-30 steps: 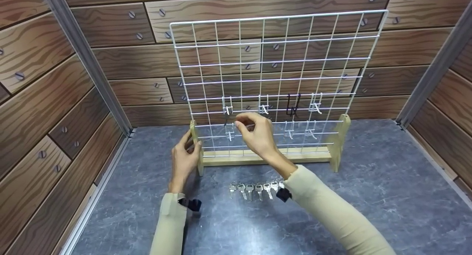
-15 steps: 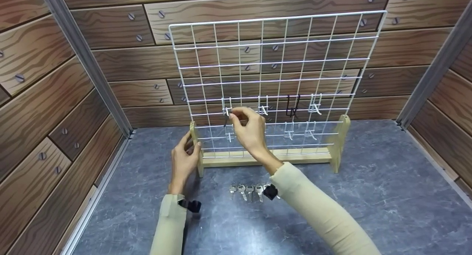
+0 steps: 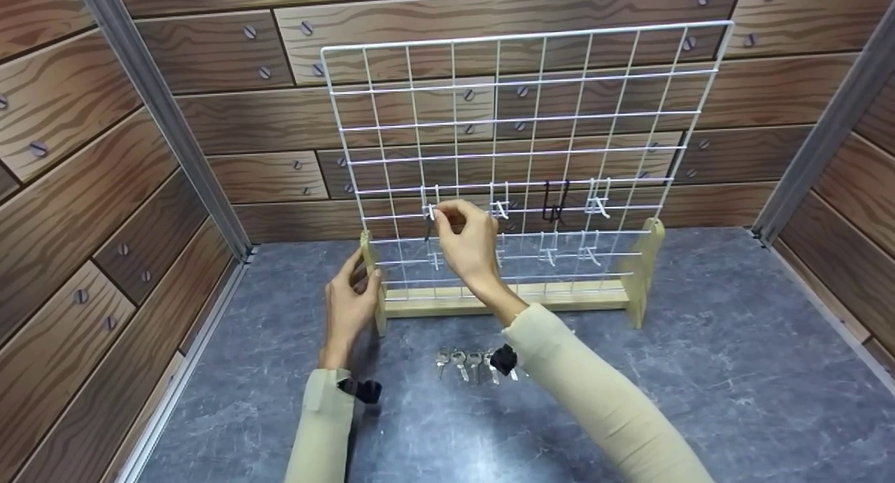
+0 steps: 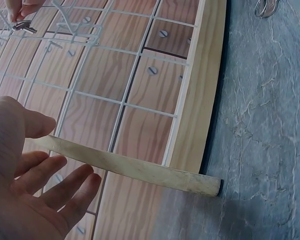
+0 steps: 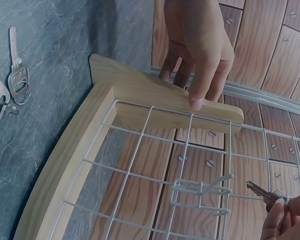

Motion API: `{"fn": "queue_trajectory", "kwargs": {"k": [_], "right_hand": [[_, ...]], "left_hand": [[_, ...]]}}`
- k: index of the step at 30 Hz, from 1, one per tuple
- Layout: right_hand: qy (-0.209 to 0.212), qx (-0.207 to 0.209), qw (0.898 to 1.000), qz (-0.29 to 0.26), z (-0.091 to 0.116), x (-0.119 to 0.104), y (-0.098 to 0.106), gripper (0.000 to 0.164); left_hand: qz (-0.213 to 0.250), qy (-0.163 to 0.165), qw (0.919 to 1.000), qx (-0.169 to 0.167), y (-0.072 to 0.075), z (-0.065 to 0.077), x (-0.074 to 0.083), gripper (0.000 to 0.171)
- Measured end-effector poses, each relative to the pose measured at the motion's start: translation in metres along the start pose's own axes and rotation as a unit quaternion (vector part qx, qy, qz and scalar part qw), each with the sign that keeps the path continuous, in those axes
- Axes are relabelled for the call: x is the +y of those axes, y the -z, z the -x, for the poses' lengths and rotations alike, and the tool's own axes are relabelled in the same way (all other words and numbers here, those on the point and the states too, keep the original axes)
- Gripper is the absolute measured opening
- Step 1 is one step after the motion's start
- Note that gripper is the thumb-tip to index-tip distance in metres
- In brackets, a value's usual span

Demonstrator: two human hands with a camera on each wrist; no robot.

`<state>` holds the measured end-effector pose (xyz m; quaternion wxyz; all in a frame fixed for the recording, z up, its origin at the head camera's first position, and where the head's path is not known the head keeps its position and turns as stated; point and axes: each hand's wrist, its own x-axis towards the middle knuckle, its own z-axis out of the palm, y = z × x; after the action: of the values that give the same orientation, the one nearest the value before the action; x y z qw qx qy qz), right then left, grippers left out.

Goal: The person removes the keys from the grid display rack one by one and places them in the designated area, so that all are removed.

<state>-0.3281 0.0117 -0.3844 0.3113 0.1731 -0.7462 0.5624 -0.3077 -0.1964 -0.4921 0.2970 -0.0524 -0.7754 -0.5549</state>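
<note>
My left hand (image 3: 347,300) holds the left wooden post (image 4: 140,168) of a wire grid rack, thumb on one side and fingertips on the other in the left wrist view. With thumb and fingertips, my right hand (image 3: 467,240) pinches a metal key (image 5: 264,192) by its head end, the toothed blade pointing away from the fingers. This hand is right at the upper left white hook (image 3: 429,209) on the grid, overlapping it in the head view. Below that, another white hook (image 5: 200,192) hangs on the wires.
A row of loose keys (image 3: 459,363) lies on the grey marbled tabletop (image 3: 252,413) before the rack, partly hidden by the right wrist's camera. More white hooks and a black hook (image 3: 554,203) hang along the grid. Wood-patterned walls (image 3: 245,119) stand behind and beside.
My right hand has moved left and slightly up with the key, up to the upper left hook, and slowed there. My left hand has stayed on the post.
</note>
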Motion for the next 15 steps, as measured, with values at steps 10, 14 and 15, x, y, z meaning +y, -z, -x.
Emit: {"fn": "queue_trajectory", "kwargs": {"k": [10,14,15], "right_hand": [[-0.013,-0.008,1.0,-0.017,0.0,-0.0012,0.0019,0.006],[-0.017,-0.01,1.0,-0.014,0.0005,-0.0034,0.0035,0.006],[-0.016,-0.012,1.0,-0.013,0.0005,-0.0037,0.0037,0.005]], "left_hand": [[-0.003,0.013,0.9999,-0.01,0.0019,-0.0002,0.0013,0.055],[-0.002,0.021,0.9997,-0.009,0.0021,-0.001,0.0007,0.055],[-0.003,0.023,0.9997,-0.009,0.0022,-0.0011,0.0007,0.055]]}}
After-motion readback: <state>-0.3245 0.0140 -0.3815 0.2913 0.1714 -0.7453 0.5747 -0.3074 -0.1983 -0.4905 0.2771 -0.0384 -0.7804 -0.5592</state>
